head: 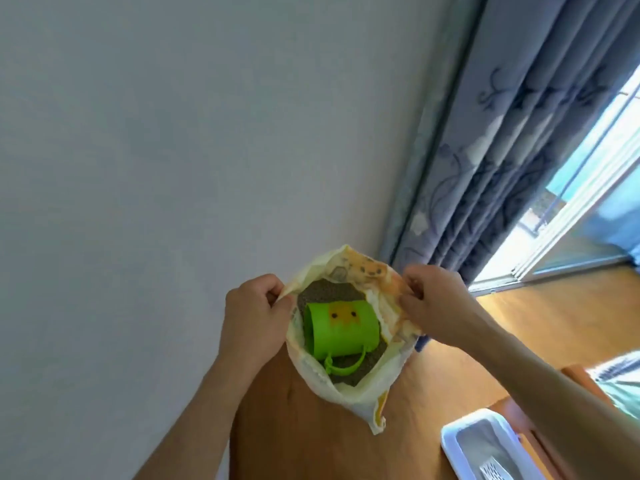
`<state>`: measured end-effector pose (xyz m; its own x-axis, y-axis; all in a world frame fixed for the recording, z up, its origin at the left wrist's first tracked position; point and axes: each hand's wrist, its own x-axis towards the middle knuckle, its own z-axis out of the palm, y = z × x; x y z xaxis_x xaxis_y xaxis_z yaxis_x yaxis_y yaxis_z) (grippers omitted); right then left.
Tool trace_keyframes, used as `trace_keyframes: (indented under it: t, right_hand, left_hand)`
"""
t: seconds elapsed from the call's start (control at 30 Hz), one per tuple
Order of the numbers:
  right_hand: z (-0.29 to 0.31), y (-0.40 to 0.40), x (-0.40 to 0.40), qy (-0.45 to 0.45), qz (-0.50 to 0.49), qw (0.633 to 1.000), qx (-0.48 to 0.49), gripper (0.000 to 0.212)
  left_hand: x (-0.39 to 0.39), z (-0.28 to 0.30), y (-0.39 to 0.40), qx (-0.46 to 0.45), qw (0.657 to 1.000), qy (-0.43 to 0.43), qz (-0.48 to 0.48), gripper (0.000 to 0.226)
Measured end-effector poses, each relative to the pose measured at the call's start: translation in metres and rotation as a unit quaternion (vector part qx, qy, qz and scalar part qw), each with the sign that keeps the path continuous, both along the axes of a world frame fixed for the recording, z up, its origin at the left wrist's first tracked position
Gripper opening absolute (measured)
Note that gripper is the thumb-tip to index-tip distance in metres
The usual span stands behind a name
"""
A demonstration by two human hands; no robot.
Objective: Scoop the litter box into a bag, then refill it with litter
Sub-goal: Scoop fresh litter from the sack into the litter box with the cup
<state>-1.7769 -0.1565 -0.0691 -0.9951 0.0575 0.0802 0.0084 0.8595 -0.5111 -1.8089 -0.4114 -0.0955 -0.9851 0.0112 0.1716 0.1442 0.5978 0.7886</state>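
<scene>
both hands, left hand (254, 315) and right hand (434, 303), pinch the litter bag (349, 398) mouth wide; refilling step, i judge. next: grab green scoop cup (341, 329), fill litter box (485, 445).

Thin crinkled plastic bag (360, 393) — grainy grey litter (322, 294), smooth matt-green plastic cup (341, 329), wooden floor (502, 317)

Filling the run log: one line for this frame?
both hands left, right pinch litter bag rim, mouth open | green cup on its side on litter inside | litter box lower right, white scoop in it
</scene>
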Motion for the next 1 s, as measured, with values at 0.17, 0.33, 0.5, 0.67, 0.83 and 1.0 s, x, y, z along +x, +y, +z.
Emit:
trace_keyframes:
  t: [0.17,0.33,0.5,0.67,0.83,1.0]
  right_hand:
    - [0.007,0.042,0.105,-0.007,-0.089,0.996,-0.024,0.031]
    - [0.005,0.087,0.207,0.005,-0.154,0.987,-0.033,0.029]
    - [0.001,0.139,0.325,0.051,-0.2,0.976,-0.063,0.029]
    - [-0.011,0.208,0.469,0.08,-0.229,0.967,-0.078,0.018]
    - [-0.018,0.267,0.601,0.031,-0.285,0.957,-0.037,0.025]
    - [-0.018,0.298,0.692,0.008,-0.355,0.934,-0.027,0.028]
  left_hand:
    - [0.069,0.005,0.047,0.0,0.996,-0.023,-0.09,0.029]
    - [0.144,0.012,0.102,-0.016,0.988,-0.005,-0.151,0.039]
    - [0.234,0.025,0.166,-0.034,0.985,0.001,-0.166,0.034]
    - [0.354,0.023,0.251,-0.036,0.981,0.006,-0.19,0.028]
    - [0.46,0.005,0.323,-0.046,0.962,-0.013,-0.268,0.03]
    - [0.523,-0.012,0.38,-0.075,0.941,-0.029,-0.33,0.025]
